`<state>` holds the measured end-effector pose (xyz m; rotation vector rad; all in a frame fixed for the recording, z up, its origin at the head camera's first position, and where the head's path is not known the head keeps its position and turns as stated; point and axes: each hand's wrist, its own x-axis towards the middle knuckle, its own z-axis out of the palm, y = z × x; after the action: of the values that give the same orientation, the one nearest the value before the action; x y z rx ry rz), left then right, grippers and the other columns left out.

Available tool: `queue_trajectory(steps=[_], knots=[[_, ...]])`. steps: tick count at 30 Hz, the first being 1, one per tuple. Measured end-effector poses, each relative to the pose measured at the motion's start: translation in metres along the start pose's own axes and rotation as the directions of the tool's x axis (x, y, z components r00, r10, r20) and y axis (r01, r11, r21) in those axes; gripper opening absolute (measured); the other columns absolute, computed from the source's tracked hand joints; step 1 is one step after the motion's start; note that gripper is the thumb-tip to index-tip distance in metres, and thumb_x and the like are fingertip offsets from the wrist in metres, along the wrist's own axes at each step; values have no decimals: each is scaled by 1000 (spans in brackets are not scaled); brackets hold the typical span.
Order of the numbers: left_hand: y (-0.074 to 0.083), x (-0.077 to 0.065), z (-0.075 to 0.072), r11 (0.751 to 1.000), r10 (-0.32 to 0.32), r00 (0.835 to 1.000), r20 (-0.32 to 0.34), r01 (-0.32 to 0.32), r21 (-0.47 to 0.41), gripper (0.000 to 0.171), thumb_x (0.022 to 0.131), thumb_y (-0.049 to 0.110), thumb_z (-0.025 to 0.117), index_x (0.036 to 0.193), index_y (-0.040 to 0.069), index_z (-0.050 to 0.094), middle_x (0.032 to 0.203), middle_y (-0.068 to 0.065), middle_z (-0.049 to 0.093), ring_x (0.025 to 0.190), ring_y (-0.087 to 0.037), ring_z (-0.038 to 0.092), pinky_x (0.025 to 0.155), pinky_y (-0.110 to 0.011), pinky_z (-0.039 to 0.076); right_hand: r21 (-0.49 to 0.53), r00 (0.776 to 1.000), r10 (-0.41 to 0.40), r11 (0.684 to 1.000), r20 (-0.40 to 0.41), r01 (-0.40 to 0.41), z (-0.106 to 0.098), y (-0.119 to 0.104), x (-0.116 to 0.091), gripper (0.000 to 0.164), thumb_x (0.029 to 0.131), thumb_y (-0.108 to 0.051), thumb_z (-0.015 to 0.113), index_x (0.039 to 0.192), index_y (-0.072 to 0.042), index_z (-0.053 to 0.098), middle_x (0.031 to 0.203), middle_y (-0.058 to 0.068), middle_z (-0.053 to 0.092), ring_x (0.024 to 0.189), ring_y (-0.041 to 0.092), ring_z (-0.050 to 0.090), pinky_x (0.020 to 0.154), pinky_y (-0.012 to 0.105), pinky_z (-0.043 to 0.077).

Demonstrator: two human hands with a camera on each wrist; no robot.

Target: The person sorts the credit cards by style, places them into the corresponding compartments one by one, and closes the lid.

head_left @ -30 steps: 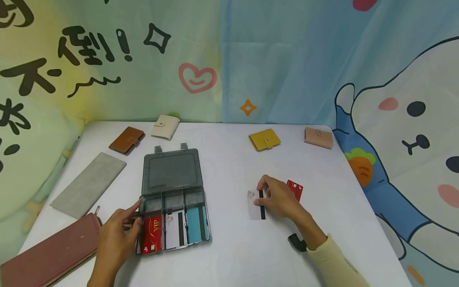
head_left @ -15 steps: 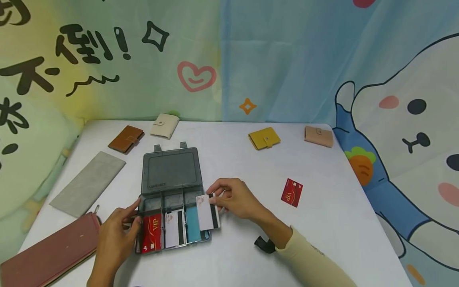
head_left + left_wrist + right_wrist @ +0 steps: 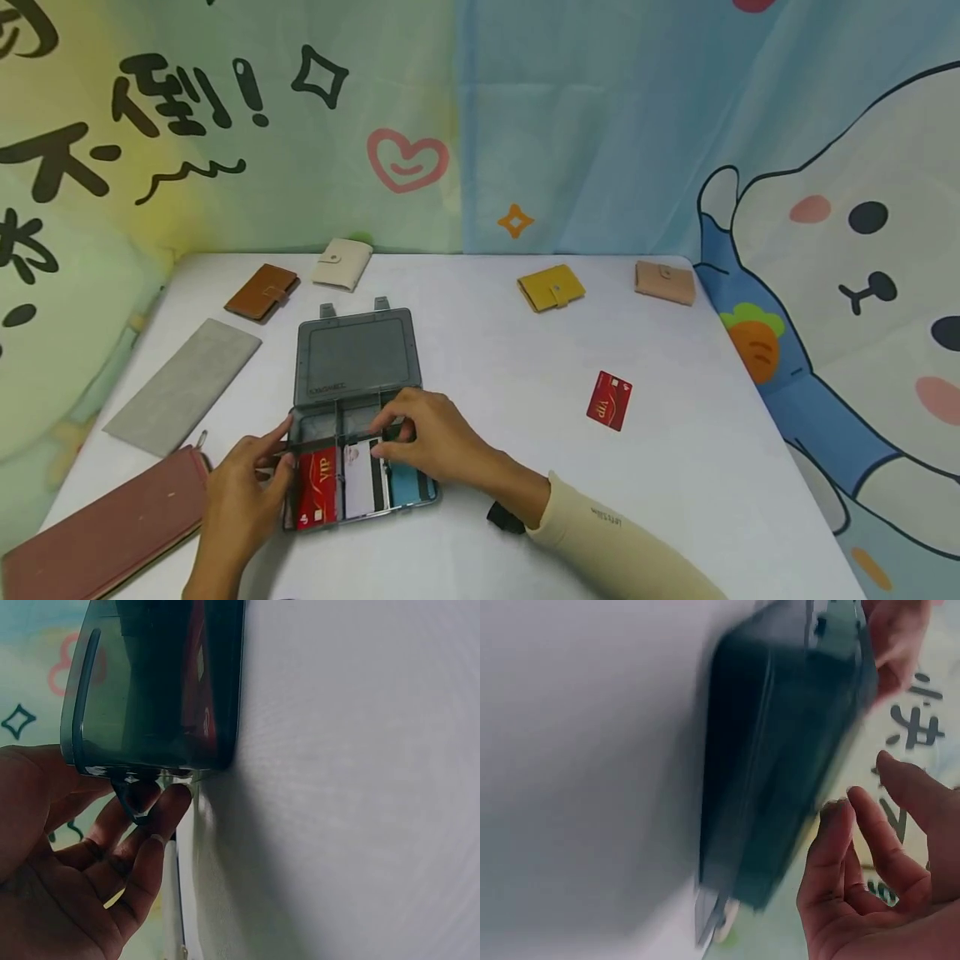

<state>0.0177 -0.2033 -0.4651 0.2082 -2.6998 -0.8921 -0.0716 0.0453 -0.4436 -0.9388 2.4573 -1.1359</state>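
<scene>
A grey translucent card box point(image 3: 358, 354) lies on the table with its lid folded back. In its front compartments sit a red VIP card point(image 3: 318, 490), a white card point(image 3: 362, 479) with a black stripe, and a blue card point(image 3: 405, 483). My left hand point(image 3: 243, 500) grips the box's left side, thumb and fingers at the wall; a small tab point(image 3: 133, 801) shows between them in the left wrist view. Above the white card hovers my right hand point(image 3: 431, 437), partly covering the right compartments. In the right wrist view a gap separates its thumb and fingers, with nothing between them.
Another red VIP card point(image 3: 609, 401) lies on the right. Along the back are a brown wallet point(image 3: 262, 292), a cream wallet point(image 3: 342, 264), a yellow wallet point(image 3: 551, 288) and a beige wallet point(image 3: 665, 283). At left lie a grey sleeve point(image 3: 183, 387) and a pink pouch point(image 3: 112, 521).
My right hand has carried a white card left from the table to the box and let go of it over the middle compartment. My left hand stays at the box.
</scene>
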Motion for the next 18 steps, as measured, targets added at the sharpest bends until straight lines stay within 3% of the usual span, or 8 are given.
queue_trajectory(steps=[5,11,15,18], knots=[[-1,-1,0,1000,5,1000,-4,-5,-4,51,84,-2,72,133,12,65,89,-11,66,80,-26,69,66,-43,61,97,993,99,991,-68,-92,-28,19,-13,29,85,-29,79,111,-17,72,109,-1,69,78,10,59,62,23,53],[-1,-1,0,1000,0,1000,-1,0,-2,51,84,-1,72,133,12,65,90,-11,67,79,-26,68,67,-44,61,186,961,265,951,-80,-246,-78,68,-47,40,84,-31,81,119,-17,69,107,4,70,87,21,60,66,31,54],[0,0,0,1000,-12,1000,11,12,0,51,85,-1,72,134,12,64,90,-12,66,81,-28,68,69,-46,61,125,913,390,918,-121,-376,-111,102,-77,49,81,-32,83,125,-18,66,111,5,68,90,22,57,69,31,51],[0,0,0,1000,-20,1000,19,20,1,51,85,-1,72,134,12,64,91,-12,66,82,-28,68,70,-47,61,27,856,482,874,-186,-486,-133,122,-100,56,80,-33,84,129,-18,62,113,8,66,91,23,55,69,31,49]])
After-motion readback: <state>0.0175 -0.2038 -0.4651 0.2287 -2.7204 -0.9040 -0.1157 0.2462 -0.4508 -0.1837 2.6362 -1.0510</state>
